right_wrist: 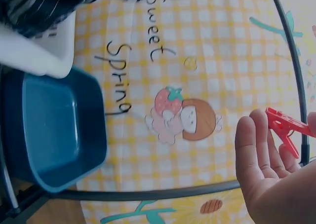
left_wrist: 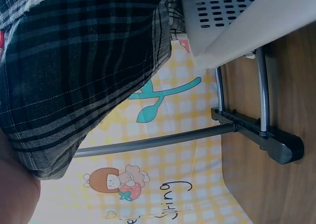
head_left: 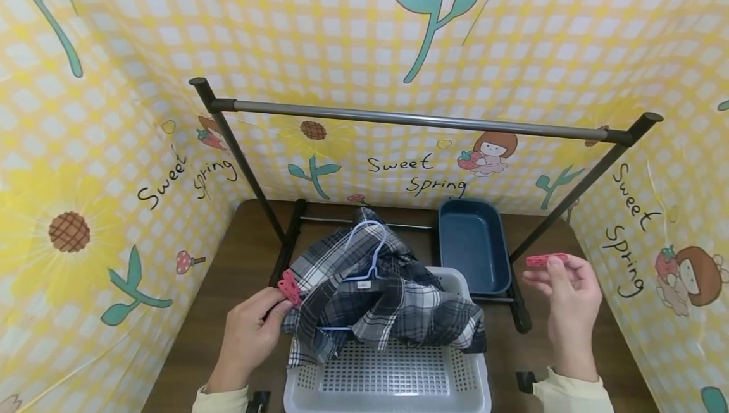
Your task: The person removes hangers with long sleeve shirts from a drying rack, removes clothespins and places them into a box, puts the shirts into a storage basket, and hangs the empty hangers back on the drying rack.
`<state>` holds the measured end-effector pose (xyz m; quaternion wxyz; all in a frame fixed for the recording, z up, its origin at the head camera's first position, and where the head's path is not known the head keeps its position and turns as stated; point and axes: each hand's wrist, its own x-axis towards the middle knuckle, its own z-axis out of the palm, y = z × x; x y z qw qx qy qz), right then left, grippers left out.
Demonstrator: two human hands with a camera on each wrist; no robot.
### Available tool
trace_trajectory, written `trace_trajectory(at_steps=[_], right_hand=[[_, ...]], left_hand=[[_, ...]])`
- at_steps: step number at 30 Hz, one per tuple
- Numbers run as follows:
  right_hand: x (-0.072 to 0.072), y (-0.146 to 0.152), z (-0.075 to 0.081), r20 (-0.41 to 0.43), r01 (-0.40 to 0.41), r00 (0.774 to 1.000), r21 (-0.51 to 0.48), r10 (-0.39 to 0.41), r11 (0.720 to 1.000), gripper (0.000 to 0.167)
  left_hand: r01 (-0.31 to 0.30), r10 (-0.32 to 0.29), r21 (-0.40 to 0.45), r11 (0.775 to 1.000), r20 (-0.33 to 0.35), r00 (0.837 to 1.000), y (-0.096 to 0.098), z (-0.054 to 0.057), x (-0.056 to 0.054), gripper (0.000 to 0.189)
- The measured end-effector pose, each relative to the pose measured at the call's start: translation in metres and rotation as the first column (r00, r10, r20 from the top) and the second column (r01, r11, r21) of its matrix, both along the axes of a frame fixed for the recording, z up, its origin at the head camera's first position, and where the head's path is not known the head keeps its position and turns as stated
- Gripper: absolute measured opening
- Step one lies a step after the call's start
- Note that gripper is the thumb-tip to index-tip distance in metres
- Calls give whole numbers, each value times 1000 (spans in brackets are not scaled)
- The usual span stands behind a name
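Observation:
A dark plaid shirt (head_left: 433, 312) lies bunched on a light-blue hanger (head_left: 373, 261), over the back of a grey perforated basket (head_left: 290, 394). By the shirt's left edge, my left hand (head_left: 250, 331) pinches a pink clothespin (head_left: 289, 288); how firmly it also grips the fabric is hidden. Dark cloth (left_wrist: 79, 61) fills much of the left wrist view, draping past that hand. Out to the right, my right hand (head_left: 569, 296) is raised apart from the shirt and holds another pink clothespin (right_wrist: 284, 125) between thumb and index finger, its other fingers extended.
A rack of dark posts with a grey top bar (head_left: 398, 117) spans behind and above the basket. At the back right stands a blue tub (head_left: 475, 248) between the rack's sides. The brown table (head_left: 199, 337) is enclosed by a yellow checked cloth (head_left: 319, 40).

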<state>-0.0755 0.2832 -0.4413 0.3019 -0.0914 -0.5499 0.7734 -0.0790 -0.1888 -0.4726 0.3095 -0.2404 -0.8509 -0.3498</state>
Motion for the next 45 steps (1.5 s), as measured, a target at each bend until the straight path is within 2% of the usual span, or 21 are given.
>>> trace_trajectory(at_steps=[5,8,10,12,13,17,20,22,24,25,27,31,33,37,40,45], right_hand=[[-8,4,-2,44,3,999,33,-4,999,15],[-18,6,-3,97,-28,995,107,18,994,17],[-26,7,-7,149,-71,988,196,42,978,24],[-35,8,-14,208,-120,977,319,54,940,30],[-39,9,-18,244,-147,968,384,54,912,33],[-60,12,-40,387,-237,922,609,-23,757,40],[-75,14,-58,448,-292,889,710,-91,640,38],[-84,15,-69,465,-329,878,756,-110,566,34],[-91,14,-78,479,-368,871,780,-105,506,32],[-94,13,-82,488,-387,867,783,-96,487,31],[-100,12,-89,511,-421,856,777,-79,468,29],[-109,9,-101,545,-464,837,757,-52,460,27],[-113,9,-107,553,-477,831,759,-53,442,26],[-118,9,-124,581,-515,808,774,-91,368,23],[-119,8,-137,622,-565,772,765,-129,309,20],[-119,5,-152,698,-655,699,713,-157,251,20]], left_hand=[[-25,25,4,1000,-2,1000,-2,0,1,5],[-45,45,1,999,-7,999,-2,0,2,21],[-49,49,7,999,-6,999,-3,-1,2,25],[-47,47,12,999,-4,999,-4,-2,3,27],[-45,46,15,999,-4,999,-4,-2,3,28],[-39,39,24,999,-3,999,-5,-1,1,29],[-36,36,28,999,-3,999,-4,0,0,29],[-35,35,27,999,-2,999,-4,0,0,29],[-34,34,27,999,1,999,-4,1,0,29],[-35,35,25,999,1,999,-5,1,0,29],[-34,34,23,999,2,999,-5,1,0,29],[-30,30,18,999,4,1000,-6,1,0,29],[-28,28,19,999,4,1000,-6,1,1,29],[-20,19,18,1000,8,1000,-7,1,1,30],[-14,14,19,1000,17,1000,-7,1,1,31],[-12,11,22,1000,22,1000,-7,1,2,32]])
